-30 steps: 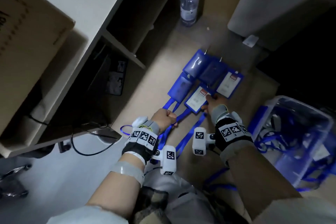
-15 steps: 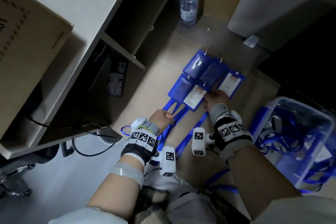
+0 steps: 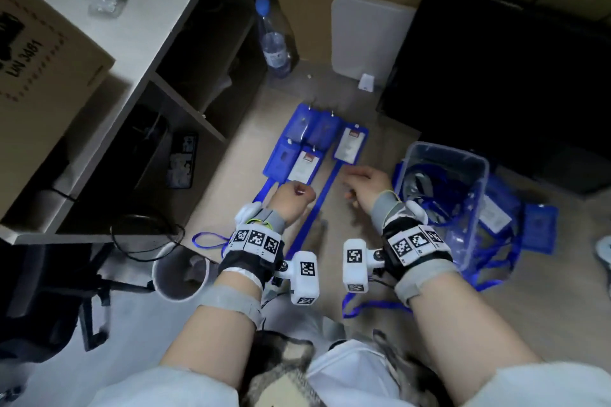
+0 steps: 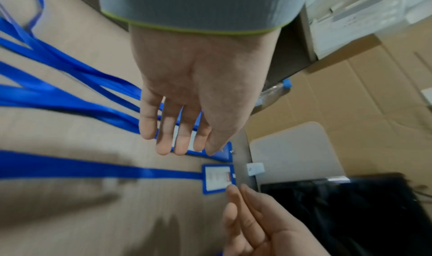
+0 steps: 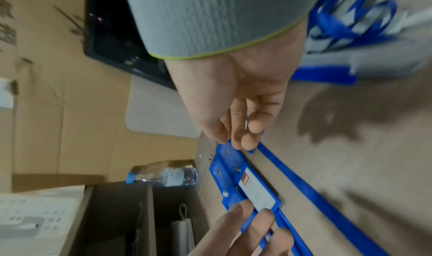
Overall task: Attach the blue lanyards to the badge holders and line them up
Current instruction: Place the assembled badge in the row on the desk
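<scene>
Several blue badge holders (image 3: 305, 167) lie in rows on the floor, blue lanyards (image 3: 325, 188) trailing back toward me. The rightmost holder (image 3: 349, 145) shows a white card, and its strap (image 4: 93, 171) runs straight. My left hand (image 3: 296, 196) hovers at the near end of the middle holder (image 5: 257, 191), its fingers (image 4: 177, 136) straight and empty. My right hand (image 3: 360, 180) hangs just right of the rightmost strap (image 5: 315, 191), fingers (image 5: 245, 130) loosely curled, holding nothing I can make out.
A clear plastic bin (image 3: 476, 175) with more lanyards stands at the right, loose holders (image 3: 539, 231) beyond it. A water bottle (image 3: 274, 43), a grey pad (image 3: 367, 36) and a black case (image 3: 512, 76) lie ahead. Desk shelves (image 3: 139, 53) and a cup (image 3: 180, 274) are on the left.
My right hand has let go of the rightmost holder and drawn back toward me. My left hand has released the lanyards and straightened its fingers. The rightmost holder now lies apart with its strap straight.
</scene>
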Available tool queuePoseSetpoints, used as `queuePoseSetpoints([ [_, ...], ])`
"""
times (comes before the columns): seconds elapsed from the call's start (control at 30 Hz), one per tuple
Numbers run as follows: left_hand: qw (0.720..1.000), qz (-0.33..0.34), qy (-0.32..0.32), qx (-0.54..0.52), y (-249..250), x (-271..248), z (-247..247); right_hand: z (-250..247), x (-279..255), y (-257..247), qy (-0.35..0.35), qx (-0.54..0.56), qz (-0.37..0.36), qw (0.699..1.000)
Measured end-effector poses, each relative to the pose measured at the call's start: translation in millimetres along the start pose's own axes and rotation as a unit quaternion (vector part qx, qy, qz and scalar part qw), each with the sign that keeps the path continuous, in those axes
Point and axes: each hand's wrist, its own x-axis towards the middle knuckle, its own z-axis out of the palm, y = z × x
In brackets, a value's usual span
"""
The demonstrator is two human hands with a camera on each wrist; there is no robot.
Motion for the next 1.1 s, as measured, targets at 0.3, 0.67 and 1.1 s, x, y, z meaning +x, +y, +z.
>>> queuePoseSetpoints([
  [0.3,0.994,0.07,-0.072,-0.032,28,-79,111,-127,-77,50,0.077,0.08,-0.006,0.994],
  [0.67,0.977,0.103,-0.179,-0.042,58,-92,205,-226,-109,136,0.271,0.083,0.064,0.957],
  [1.1,0.99,0.062,-0.118,-0.043,66,-85,240,-259,-62,150,0.179,-0.031,0.13,0.975],
])
